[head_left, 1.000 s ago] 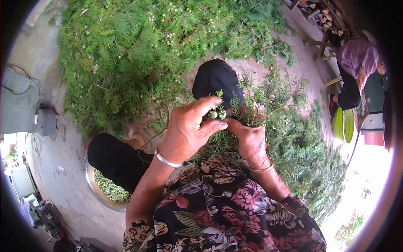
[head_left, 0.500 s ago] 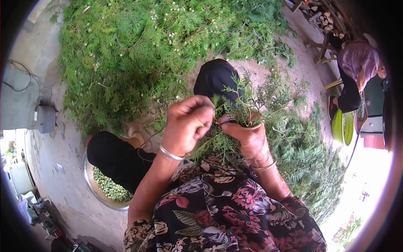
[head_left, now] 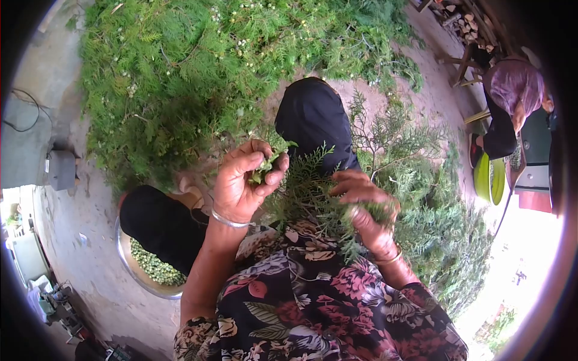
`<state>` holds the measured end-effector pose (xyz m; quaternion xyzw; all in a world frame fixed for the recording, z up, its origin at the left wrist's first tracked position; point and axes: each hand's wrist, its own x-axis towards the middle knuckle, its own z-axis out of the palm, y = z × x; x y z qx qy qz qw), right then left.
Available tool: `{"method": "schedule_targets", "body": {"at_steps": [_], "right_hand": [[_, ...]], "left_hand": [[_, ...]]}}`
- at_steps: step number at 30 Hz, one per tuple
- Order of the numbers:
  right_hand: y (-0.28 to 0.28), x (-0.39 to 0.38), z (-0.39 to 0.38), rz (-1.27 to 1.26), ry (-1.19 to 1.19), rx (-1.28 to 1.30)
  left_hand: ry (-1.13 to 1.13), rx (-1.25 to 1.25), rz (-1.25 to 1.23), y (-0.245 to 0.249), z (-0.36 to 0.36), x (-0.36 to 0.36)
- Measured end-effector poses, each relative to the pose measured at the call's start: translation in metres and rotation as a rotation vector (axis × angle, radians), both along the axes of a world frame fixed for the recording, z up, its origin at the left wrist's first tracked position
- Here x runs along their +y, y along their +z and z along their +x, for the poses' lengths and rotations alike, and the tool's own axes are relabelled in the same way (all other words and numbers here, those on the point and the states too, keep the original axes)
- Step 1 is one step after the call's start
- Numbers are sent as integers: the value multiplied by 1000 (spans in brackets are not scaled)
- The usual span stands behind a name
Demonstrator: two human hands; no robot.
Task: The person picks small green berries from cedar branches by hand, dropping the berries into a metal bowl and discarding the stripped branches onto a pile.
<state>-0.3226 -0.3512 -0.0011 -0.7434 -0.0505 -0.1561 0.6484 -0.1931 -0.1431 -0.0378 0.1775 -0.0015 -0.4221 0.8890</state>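
Pinching grip: left hand [head_left: 241,189] curls its fingers around a green clump [head_left: 262,173].
Head view: the clump's long axis slants, tip toward upper right; since the earlier frame, the hands have parted. Blurred right hand [head_left: 369,207] beside sprigs [head_left: 310,180], grip unclear.

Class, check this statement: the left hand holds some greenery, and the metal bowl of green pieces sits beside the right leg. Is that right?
Not quite: the leg is wrong. The head view shows the metal bowl of green pieces beside the left leg, which partly hides it. The left hand does hold some greenery.
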Motion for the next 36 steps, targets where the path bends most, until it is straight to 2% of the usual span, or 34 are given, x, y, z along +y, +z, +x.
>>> {"method": "schedule_targets", "body": {"at_steps": [2, 4, 5, 10, 12, 13, 14, 17, 18, 19, 22, 23, 25, 26, 28, 30, 31, 32, 34, 35, 36], "right_hand": [[-1, -4, -9, -70, 36, 19], [7, -7, -14, -228, 207, 5], [16, -6, -14, -175, 263, 50], [-6, -5, -27, -191, 230, 47], [-13, -7, -31, -164, 178, 81], [-8, -3, -30, -159, 136, 83], [-8, -3, -29, -159, 136, 84], [-6, -2, -28, -237, 144, 125], [-4, -1, -26, -256, 146, 121], [-2, 0, -24, -276, 148, 117], [3, -2, -21, -314, 148, 113], [2, -2, -22, -315, 134, 114], [-2, 0, -24, -303, 100, 103], [-4, 0, -25, -292, 65, 92], [-3, 0, -28, -326, 38, 95], [-1, 9, -31, -211, -233, 311], [-3, 8, -31, -82, -278, 419], [-5, 7, -29, -81, -285, 417], [-8, 2, -24, -169, -387, 458], [-10, -2, -23, -198, -375, 509], [-9, -1, -18, -190, -365, 508]], "left_hand": [[-10, -26, 22, -6, -3, 1], [22, 21, 47, -4, -6, -2], [24, 17, 60, -7, -6, -2], [53, 87, -8, -2, -7, 0], [122, -70, 155, 4, -5, 3], [126, -234, 227, 9, -4, 1], [127, -233, 227, 17, -5, -3], [-38, -818, 857, 55, -12, -30], [62, -1069, 752, 47, -14, -46], [73, -1213, 724, 44, -17, -58], [121, -1796, 902, 22, -21, -87], [121, -1799, 898, 18, -22, -90], [-52, -2023, 1169, 15, -25, -96], [-51, -2030, 1154, 12, -25, -97], [139, -1719, 1020, 9, -24, -96], [113, -1232, 879, 15, -23, -89], [20, -905, 865, 25, -19, -85], [-69, -578, 840, 34, -15, -82], [0, -153, 520, 27, -6, -79], [-7, 48, 466, 26, -4, -78], [1, 48, 476, 26, -5, -77]]}}
